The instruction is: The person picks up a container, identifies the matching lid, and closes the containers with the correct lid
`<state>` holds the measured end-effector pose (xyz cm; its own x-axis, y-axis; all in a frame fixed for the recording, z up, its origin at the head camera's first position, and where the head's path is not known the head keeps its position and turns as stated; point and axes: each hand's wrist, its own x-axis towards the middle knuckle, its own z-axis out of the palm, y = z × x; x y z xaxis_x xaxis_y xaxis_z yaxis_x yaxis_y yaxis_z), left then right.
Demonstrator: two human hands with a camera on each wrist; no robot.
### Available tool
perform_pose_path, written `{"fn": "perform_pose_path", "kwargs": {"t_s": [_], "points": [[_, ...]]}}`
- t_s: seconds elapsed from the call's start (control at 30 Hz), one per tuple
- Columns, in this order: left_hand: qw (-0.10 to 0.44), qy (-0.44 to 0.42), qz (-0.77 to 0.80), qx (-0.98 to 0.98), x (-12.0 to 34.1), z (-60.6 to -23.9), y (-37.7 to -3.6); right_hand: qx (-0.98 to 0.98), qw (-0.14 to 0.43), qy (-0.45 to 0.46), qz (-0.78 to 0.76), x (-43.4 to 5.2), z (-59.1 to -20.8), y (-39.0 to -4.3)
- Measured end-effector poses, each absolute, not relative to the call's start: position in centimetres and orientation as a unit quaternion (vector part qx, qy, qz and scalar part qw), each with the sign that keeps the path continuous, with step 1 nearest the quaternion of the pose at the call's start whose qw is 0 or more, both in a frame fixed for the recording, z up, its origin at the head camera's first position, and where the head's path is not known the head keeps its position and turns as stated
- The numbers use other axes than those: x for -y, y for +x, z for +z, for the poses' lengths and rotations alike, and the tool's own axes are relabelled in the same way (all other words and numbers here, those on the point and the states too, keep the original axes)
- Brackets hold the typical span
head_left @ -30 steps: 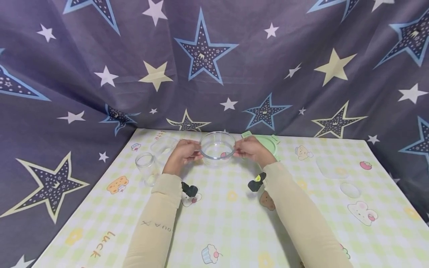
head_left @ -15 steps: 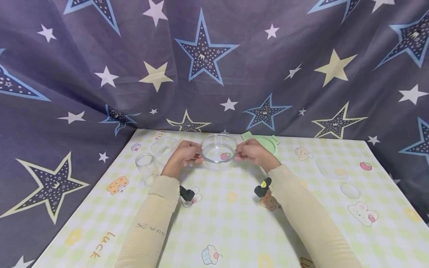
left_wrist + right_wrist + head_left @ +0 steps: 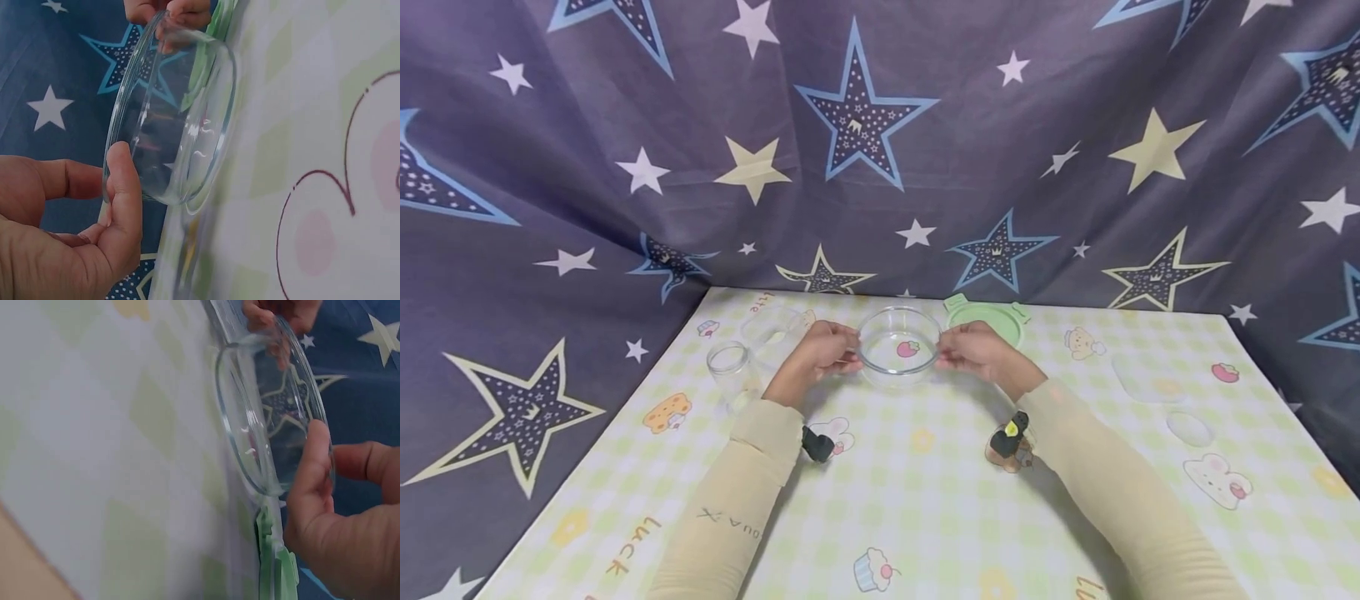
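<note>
A round clear glass bowl (image 3: 898, 372) sits upright between my two hands near the far side of the table. My left hand (image 3: 826, 348) pinches its left rim, and in the left wrist view the thumb and fingers (image 3: 125, 206) close on the glass edge. On the opposite side my right hand (image 3: 977, 354) pinches the rim the same way; the right wrist view shows fingers (image 3: 312, 462) along the outer wall. The base of the bowl (image 3: 275, 425) is close over the tablecloth. Just behind the right hand lies a green lid (image 3: 988, 321) with clip tabs.
Left of the left hand stand a clear jar (image 3: 730, 367) and a clear container (image 3: 767, 333). At the right lie a clear rectangular piece (image 3: 1142, 379) and a small clear round piece (image 3: 1190, 428). A starry curtain (image 3: 880, 208) hangs behind the table's far edge.
Both hands have brought the glass bowl slightly toward me and to the right, and it looks lower. Their grip on the rim stays the same.
</note>
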<state>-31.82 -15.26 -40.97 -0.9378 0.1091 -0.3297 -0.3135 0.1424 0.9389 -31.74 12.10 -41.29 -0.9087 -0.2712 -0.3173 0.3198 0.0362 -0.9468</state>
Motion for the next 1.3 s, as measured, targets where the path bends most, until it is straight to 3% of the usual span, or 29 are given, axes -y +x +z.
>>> {"fn": "perform_pose_path", "kwargs": {"t_s": [1.3], "points": [[0.195, -0.018, 0.662, -0.723, 12.2, -40.8, -28.9, -0.679, 0.243, 0.010, -0.693, -16.1, -41.0, -27.4]]}}
